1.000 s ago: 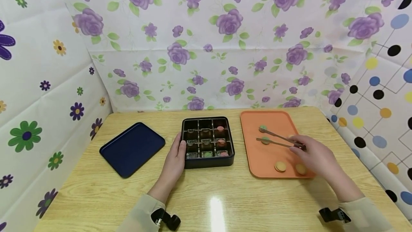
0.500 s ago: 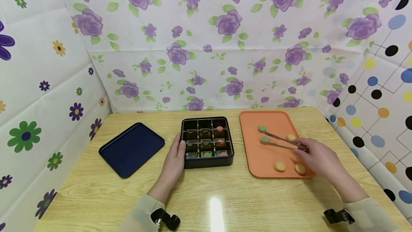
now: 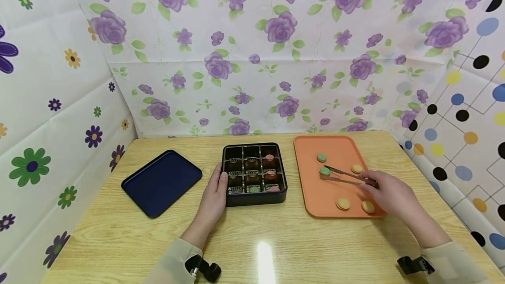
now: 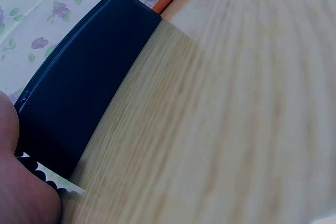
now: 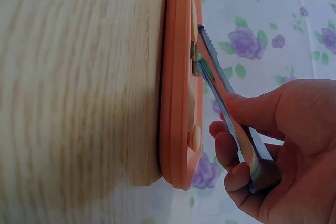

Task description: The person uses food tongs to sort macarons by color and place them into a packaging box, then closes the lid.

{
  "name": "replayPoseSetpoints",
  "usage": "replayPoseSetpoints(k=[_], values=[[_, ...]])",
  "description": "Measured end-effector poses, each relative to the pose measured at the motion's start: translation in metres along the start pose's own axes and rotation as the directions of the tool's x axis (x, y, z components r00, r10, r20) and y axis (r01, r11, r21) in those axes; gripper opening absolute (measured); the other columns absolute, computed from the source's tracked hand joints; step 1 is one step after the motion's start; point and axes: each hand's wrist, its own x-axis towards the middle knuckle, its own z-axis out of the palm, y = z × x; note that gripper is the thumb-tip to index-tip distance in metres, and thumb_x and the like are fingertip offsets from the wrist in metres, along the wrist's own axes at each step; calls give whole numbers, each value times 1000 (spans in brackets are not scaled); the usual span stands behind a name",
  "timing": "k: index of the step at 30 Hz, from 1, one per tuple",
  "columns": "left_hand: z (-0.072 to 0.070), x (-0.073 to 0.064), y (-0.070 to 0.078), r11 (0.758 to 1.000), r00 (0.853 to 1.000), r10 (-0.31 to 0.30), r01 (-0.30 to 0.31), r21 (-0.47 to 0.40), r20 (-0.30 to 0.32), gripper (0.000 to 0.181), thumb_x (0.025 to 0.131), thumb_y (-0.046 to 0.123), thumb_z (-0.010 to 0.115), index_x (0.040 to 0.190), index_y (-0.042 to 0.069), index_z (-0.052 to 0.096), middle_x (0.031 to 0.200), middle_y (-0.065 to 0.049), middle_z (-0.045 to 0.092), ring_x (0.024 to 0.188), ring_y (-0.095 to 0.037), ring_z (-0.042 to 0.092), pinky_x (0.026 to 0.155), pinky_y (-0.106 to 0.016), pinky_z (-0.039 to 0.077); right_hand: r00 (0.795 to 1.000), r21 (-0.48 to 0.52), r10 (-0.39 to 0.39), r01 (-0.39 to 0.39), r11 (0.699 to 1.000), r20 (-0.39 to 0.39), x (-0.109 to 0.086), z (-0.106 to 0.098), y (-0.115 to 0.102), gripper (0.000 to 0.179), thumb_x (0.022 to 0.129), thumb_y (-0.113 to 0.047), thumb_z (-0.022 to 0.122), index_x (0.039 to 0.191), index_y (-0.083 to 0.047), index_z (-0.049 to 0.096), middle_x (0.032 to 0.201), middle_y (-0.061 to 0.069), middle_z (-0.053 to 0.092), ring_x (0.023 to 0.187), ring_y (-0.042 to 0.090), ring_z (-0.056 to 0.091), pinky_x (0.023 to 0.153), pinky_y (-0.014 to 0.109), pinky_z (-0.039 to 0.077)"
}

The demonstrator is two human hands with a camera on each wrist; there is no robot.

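Observation:
A black box (image 3: 256, 199) with a divided clear insert stands mid-table. Pink macarons sit in its right column, with a green macaron (image 3: 254, 189) in the near middle compartment. My left hand (image 3: 212, 194) rests along the box's left side, thumb at the rim; the box's dark wall (image 4: 94, 77) fills part of the left wrist view. My right hand (image 3: 390, 192) holds metal tongs (image 5: 231, 108) over the orange tray (image 3: 315, 203). The tongs' spread tips lie on either side of the nearer green macaron (image 3: 325, 171); contact is unclear. Another green macaron (image 3: 321, 157) lies just beyond.
Several yellowish macarons share the tray: one farther back (image 3: 357, 168), a near-left macaron (image 3: 343, 204) and a near-right macaron (image 3: 368, 207). A dark blue lid-like tray (image 3: 161, 183) lies left of the box. Patterned cloth walls (image 3: 252, 78) surround the table.
The tongs' far tip has come from the farther green macaron to the nearer one, and the gap between the tips has narrowed. My left hand and the box have stayed put.

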Motion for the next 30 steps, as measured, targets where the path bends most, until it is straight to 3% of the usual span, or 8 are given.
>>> replayPoseSetpoints(k=[14, 22, 30], values=[[0, 0, 0, 1000, 1000, 5, -5, 8, 2, 66, 123, 47, 33, 180, 21, 13, 184, -6, 13, 169, -34, 12, 133, -63, 17, 1000, -15, -11, 10, 1000, -28, -1, 2, -1, 25, 106, -18, 78, 128, -8, 79, 103, 6, 77, 83, 20, 67, 65, 42, 51], [-1, 0, 1, 1000, 1000, 7, -7, 17, -2, 66, 123, 47, 33, 180, 20, 14, 184, -7, 13, 169, -35, 12, 132, -64, 17, 998, -33, -19, 17, 999, -64, -1, 2, -3, 22, 106, -19, 77, 125, -9, 80, 111, 15, 78, 85, 26, 69, 64, 44, 50], [-1, 0, -1, 1000, 1000, 13, -13, 11, 3, 78, 118, 64, 31, 180, 20, 13, 184, -6, 13, 169, -34, 12, 133, -63, 17, 995, -49, -39, 34, 998, -92, 0, 3, -6, 18, 105, -15, 79, 121, -7, 81, 117, 20, 78, 98, 42, 75, 72, 60, 57]])
